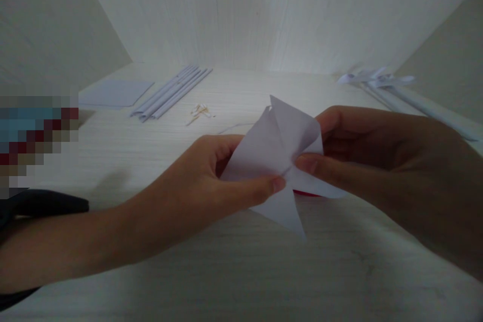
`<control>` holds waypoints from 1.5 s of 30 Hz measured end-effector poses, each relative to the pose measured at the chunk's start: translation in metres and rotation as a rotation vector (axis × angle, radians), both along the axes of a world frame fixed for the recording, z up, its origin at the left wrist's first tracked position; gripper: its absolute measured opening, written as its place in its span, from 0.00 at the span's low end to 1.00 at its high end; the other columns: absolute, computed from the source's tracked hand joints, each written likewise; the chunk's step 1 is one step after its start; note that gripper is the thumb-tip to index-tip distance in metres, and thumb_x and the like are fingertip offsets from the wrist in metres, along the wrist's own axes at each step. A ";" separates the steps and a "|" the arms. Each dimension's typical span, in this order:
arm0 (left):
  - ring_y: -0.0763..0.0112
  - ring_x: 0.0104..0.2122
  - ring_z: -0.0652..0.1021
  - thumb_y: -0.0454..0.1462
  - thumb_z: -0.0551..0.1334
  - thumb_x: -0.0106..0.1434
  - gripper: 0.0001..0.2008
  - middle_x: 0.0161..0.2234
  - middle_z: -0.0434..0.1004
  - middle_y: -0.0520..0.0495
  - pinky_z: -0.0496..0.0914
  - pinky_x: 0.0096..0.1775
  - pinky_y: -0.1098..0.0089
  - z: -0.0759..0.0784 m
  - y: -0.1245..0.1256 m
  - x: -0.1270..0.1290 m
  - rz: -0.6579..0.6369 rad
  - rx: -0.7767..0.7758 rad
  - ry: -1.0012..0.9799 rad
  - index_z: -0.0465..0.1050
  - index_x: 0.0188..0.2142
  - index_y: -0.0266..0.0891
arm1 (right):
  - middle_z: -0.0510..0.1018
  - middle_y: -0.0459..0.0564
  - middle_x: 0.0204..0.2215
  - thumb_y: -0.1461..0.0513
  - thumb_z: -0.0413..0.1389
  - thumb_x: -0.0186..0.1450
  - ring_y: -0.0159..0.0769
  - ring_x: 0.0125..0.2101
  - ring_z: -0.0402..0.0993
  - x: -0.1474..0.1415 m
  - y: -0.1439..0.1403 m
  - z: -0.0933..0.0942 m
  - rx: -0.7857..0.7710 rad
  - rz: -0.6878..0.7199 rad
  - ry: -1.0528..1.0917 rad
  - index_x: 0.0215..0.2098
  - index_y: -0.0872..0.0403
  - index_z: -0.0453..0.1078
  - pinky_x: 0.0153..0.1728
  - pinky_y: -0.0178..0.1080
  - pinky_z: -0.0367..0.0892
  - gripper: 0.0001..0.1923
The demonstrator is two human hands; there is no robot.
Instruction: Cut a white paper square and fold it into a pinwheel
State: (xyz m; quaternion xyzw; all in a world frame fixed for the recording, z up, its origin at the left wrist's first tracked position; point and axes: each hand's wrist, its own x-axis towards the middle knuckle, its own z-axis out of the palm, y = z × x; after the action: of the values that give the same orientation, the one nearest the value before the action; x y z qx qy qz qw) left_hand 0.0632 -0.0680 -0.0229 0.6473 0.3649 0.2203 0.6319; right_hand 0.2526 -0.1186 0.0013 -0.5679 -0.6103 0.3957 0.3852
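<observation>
Between my hands, above the table, is a white paper pinwheel (pixel 260 153) with its corners folded toward the middle. My left hand (pixel 222 176) grips it from the left, thumb pressed on the paper just below the centre. From the right, my right hand (pixel 362 146) holds it too, its thumb at the centre fold and the fingers behind the paper, partly hidden. A small strip of red (pixel 307 193) shows under the pinwheel's lower right edge; what it belongs to is hidden.
Rolled white paper sticks (pixel 171 93) lie at the back left, beside flat paper sheets (pixel 116 93). Several cotton swabs (pixel 202 111) lie in a small heap. At the back right are finished-looking pinwheels on sticks (pixel 385 80). A blurred-out object (pixel 30 136) stands at the left edge.
</observation>
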 end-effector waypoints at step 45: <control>0.71 0.27 0.80 0.42 0.68 0.56 0.07 0.28 0.82 0.56 0.69 0.23 0.80 -0.001 -0.005 0.005 0.043 0.066 -0.028 0.81 0.31 0.42 | 0.79 0.39 0.23 0.63 0.62 0.61 0.26 0.22 0.73 -0.006 -0.010 0.008 0.251 -0.019 -0.181 0.27 0.50 0.75 0.18 0.25 0.66 0.05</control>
State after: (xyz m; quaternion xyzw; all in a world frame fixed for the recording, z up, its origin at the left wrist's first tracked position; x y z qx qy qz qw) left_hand 0.0678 -0.0727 -0.0242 0.6568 0.3621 0.2549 0.6104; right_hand 0.2469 -0.1287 0.0088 -0.5542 -0.6819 0.2600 0.4004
